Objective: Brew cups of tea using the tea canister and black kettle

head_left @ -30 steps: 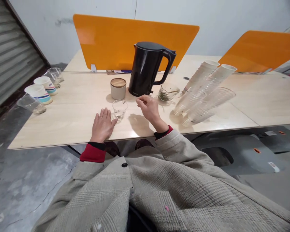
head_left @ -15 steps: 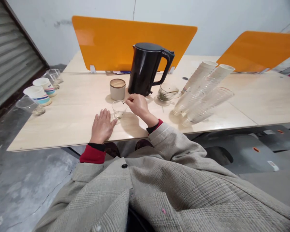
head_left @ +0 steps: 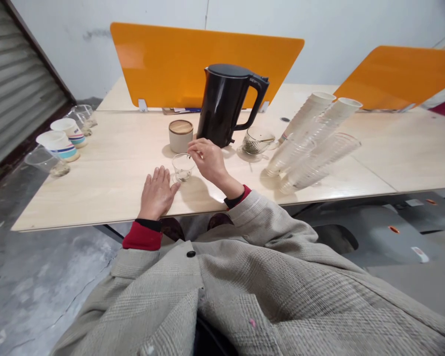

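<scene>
Cup of clear plastic, left fingers flat, released, right fingers curled at its round rim, grip unclear.

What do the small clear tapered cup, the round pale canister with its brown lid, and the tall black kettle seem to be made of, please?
The cup is probably glossy plastic, being transparent, though possibly glass. The canister looks matte, likely ceramic, from its dull, even surface; its lid resembles wood, given the warm brown colour. The kettle seems glossy plastic or coated metal, judging by its reflections.
</scene>
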A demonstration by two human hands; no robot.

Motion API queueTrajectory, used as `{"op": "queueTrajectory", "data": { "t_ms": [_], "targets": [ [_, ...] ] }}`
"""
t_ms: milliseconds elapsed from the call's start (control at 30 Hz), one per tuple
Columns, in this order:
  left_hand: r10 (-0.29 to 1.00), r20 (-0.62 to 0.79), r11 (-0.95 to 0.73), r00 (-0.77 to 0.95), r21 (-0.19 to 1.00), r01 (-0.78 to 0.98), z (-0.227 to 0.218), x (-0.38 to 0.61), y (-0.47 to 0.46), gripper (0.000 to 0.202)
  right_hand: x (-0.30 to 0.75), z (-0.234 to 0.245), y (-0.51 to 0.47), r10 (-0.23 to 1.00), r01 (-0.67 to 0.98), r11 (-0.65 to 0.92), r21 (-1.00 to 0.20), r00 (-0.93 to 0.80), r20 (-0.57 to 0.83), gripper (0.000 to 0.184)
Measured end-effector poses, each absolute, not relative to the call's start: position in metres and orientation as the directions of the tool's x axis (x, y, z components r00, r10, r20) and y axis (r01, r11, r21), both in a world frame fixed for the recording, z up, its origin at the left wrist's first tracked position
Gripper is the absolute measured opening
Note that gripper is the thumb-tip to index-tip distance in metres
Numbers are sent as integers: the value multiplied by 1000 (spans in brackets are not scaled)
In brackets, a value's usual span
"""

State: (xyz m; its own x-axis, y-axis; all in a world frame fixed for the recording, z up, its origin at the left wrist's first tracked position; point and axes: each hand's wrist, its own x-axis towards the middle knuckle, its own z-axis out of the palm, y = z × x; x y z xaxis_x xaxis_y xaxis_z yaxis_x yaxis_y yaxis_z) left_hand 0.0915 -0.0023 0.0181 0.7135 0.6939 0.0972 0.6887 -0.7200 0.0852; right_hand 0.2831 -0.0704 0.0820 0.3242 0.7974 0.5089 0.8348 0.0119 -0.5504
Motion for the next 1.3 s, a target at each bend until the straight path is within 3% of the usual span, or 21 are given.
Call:
{"op": "queueTrajectory", "data": {
  "t_ms": [167,267,433,667,933,1167,1300],
  "targets": [
    [693,99,-721,715,87,687,19,91,-3,74,292,76,-67,866,904,8,-428,207,454,48],
    [693,94,-721,715,85,688,20,91,-4,74,294,76,-68,849,910,-53,-412,258,461,54],
    [696,92,-718,712,83,691,21,91,-5,75,293,73,-70,846,904,-181,-388,344,407,48],
    [696,104,-718,711,97,689,21,91,-4,73,296,74,-71,870,896,-32,-444,244,429,47],
    [691,102,-723,715,90,685,18,91,-2,76,300,66,-75,804,871,-83,-484,346,484,48],
    [694,86,-720,715,102,687,20,91,-3,77,294,69,-81,797,895,-41,-445,298,525,39],
    [689,82,-724,720,106,681,21,91,-3,77,302,58,-91,777,894,-124,-430,357,519,47]
  ]
}}
